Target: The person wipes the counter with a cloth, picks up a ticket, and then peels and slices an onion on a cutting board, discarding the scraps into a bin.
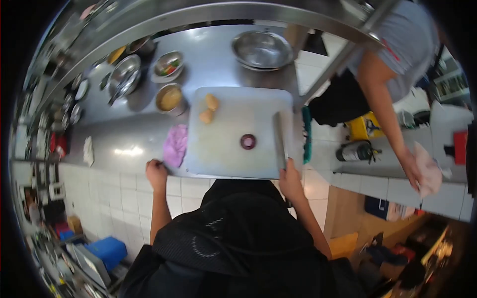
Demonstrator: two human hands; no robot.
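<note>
My right hand (291, 181) grips the handle of a knife (281, 131), whose blade lies along the right side of a white cutting board (226, 161). A cut piece of red onion (248, 142) is right of the board's middle. Two pale peeled pieces (209, 108) sit at its upper left. My left hand (156, 174) is at the counter's front edge, left of a purple cloth (175, 145), its fingers closed around something small and dark that I cannot make out.
Metal bowls (262, 49) and a pot of yellowish food (169, 99) stand behind the board on the steel counter (114, 144). A small bowl (168, 66) holds colourful pieces. At the right, another person (392, 89) holds a pale cloth (426, 171) over another counter.
</note>
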